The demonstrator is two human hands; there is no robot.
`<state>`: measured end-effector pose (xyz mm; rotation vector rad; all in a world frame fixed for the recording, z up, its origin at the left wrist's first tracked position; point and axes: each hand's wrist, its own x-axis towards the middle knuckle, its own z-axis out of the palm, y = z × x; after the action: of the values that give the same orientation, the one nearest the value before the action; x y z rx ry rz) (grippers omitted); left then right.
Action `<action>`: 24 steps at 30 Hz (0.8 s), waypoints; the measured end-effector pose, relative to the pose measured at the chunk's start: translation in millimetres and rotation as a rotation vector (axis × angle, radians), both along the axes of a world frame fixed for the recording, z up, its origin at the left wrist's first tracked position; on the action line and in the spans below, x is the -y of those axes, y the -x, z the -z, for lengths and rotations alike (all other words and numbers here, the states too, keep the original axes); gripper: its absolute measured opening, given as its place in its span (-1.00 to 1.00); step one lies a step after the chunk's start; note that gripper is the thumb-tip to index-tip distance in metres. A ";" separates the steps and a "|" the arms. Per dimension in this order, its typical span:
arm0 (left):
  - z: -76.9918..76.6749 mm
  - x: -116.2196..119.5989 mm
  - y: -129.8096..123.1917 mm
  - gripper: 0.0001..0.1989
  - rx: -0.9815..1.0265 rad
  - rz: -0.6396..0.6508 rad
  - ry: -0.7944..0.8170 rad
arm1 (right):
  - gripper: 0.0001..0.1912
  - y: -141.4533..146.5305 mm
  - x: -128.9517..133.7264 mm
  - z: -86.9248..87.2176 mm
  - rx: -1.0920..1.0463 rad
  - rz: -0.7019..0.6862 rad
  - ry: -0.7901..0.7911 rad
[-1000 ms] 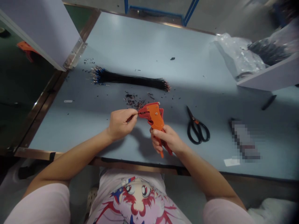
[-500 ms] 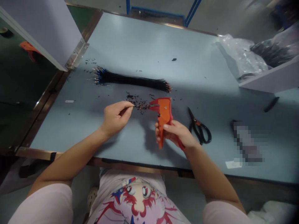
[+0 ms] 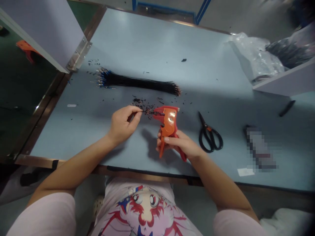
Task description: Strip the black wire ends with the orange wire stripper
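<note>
My left hand [image 3: 124,123] is closed in a pinch, with a thin dark wire [image 3: 145,111] sticking out to the right from between thumb and finger. My right hand [image 3: 178,144] wraps round the handles of an orange and red wire stripper [image 3: 169,121]. Its jaws point left at the wire's tip; whether they touch it I cannot tell. Small black insulation scraps [image 3: 139,101] lie scattered around and below the wire. Behind them rests a bundle of black wires [image 3: 140,84], with blue and metal ends at the left and bare coppery ends at the right.
Black-handled scissors [image 3: 209,134] lie right of my right hand. Farther right are a blurred-out dark object [image 3: 261,147], a white label [image 3: 246,172] and a black strip [image 3: 287,108]. Clear plastic bags [image 3: 258,59] sit at the back right. An upright panel [image 3: 49,29] stands at the left.
The wire stripper has moved left in my right hand, closer to the wire, and its handles look farther apart. My left hand has barely moved.
</note>
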<state>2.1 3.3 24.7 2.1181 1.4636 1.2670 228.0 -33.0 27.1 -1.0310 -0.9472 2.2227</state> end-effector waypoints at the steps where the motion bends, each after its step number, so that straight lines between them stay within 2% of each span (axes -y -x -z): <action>1: 0.2 0.6 -0.6 -0.89 0.001 0.000 0.007 | -0.72 0.7 0.7 -0.6 -0.008 -0.004 0.003; 11: 5.3 5.5 -6.9 -0.90 -0.059 0.149 -0.027 | -0.70 5.7 7.1 -3.0 -0.055 -0.078 -0.022; 24: 4.7 7.4 -9.6 -0.90 -0.057 0.153 -0.029 | -0.74 5.7 8.7 -2.7 -0.052 -0.091 -0.048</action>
<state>11.7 -4.1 20.0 2.2541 1.2834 1.1882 222.3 -41.7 29.8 -0.9212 -1.0383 2.2777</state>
